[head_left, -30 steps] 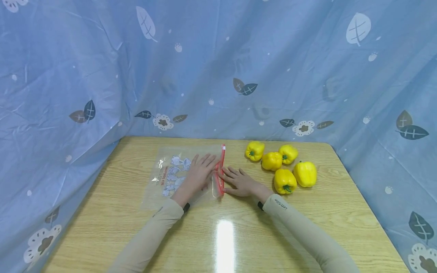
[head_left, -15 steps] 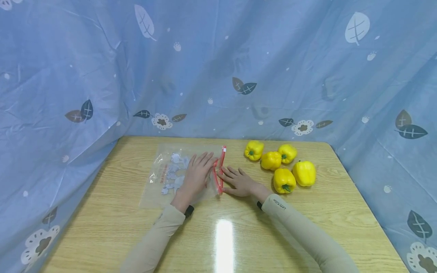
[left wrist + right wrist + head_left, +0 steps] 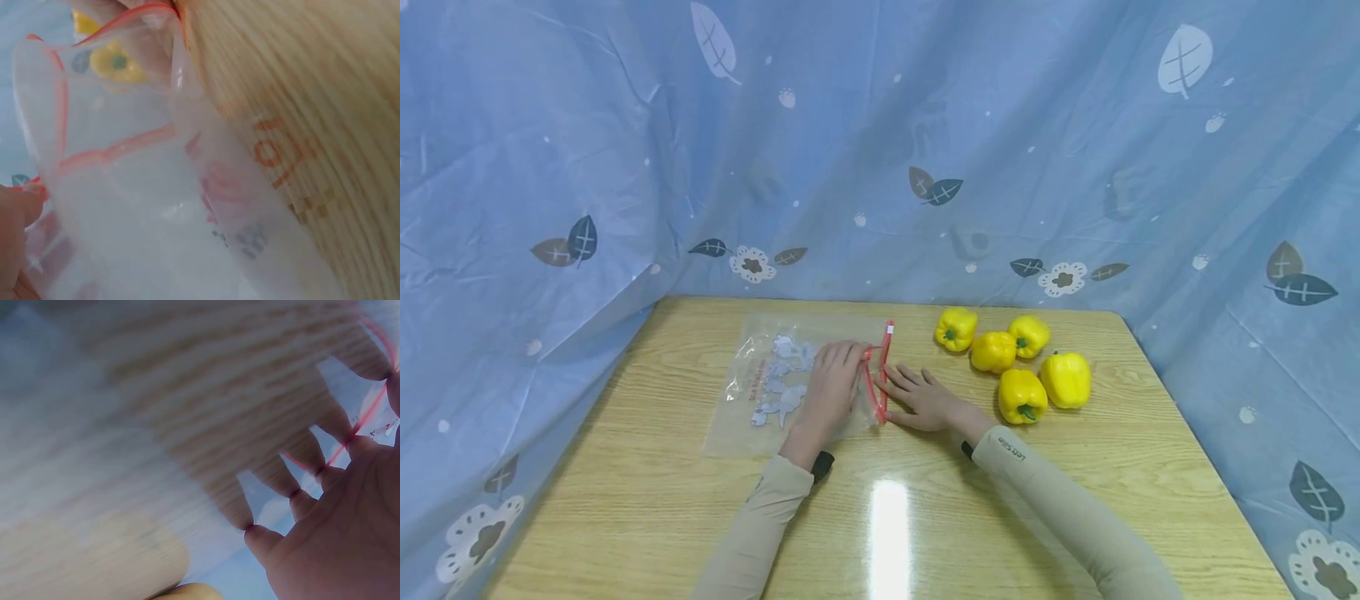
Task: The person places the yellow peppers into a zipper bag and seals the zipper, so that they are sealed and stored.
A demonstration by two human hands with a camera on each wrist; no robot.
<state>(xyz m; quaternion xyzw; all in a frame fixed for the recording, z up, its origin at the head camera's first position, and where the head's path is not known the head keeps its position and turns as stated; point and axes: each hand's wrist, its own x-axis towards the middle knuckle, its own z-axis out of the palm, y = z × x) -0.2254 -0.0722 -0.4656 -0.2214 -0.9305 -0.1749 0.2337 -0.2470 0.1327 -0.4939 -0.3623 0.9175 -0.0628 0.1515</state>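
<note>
A clear zipper bag (image 3: 730,429) with a red zip edge (image 3: 886,358) and printed pale figures lies flat on the table, its mouth to the right. My left hand (image 3: 830,387) pinches the red edge of the upper layer and holds it lifted; in the left wrist view the thumb (image 3: 31,203) is on that edge and the mouth gapes. My right hand (image 3: 922,403) lies with spread fingers at the mouth, its fingertips touching the lower red edge. In the right wrist view the right hand (image 3: 350,519) has straight fingers, reflected in the glossy tabletop.
Several yellow bell peppers (image 3: 1022,397) sit in a cluster at the right of the wooden table (image 3: 1075,483), just beyond my right wrist. A blue leaf-patterned cloth (image 3: 850,125) hangs behind and at both sides.
My left hand has curled its fingers onto the upper red edge and drawn it left, so the bag's mouth has parted. My right hand has stayed in place.
</note>
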